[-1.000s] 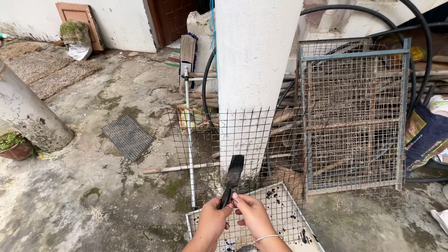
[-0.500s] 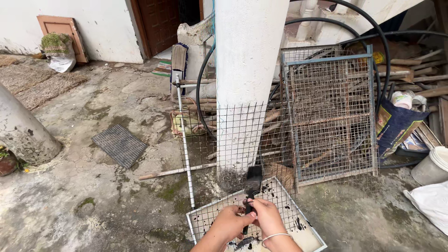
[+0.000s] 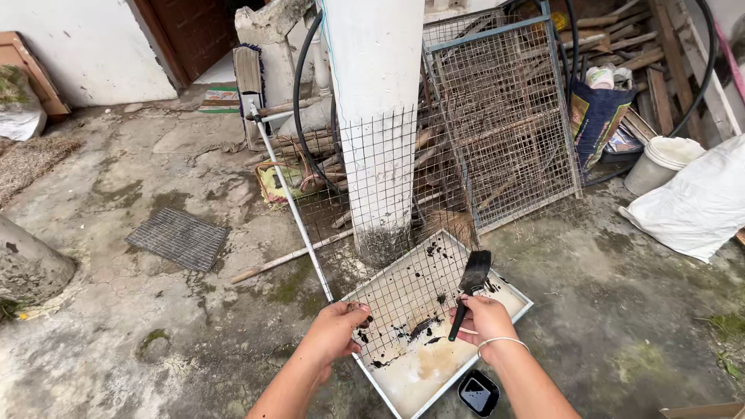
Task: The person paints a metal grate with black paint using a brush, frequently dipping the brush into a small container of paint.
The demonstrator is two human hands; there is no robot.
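Observation:
My right hand [image 3: 485, 320] grips the handle of a black paintbrush [image 3: 470, 285], bristles up, over the right part of a white tray [image 3: 508, 294] stained with black paint. My left hand [image 3: 338, 330] rests on the tray's near left edge, fingers curled at the wire mesh [image 3: 388, 202] that stands in it; whether they grip the mesh is unclear. The mesh leans back against a white pillar [image 3: 375, 93]. A small black container of paint [image 3: 478, 393] sits on the ground just below my right wrist.
A blue-framed wire cage panel [image 3: 504, 116] leans behind the pillar with wood and black hose. A mop with a white pole [image 3: 287, 194], a stick and a floor grate [image 3: 178, 238] lie left. A white bucket [image 3: 660, 163] and white sack [image 3: 698, 203] sit right.
The view has tilted down and swung right. My hands have parted: the right one now holds the brush alone, further right, and the left has dropped to the tray's edge.

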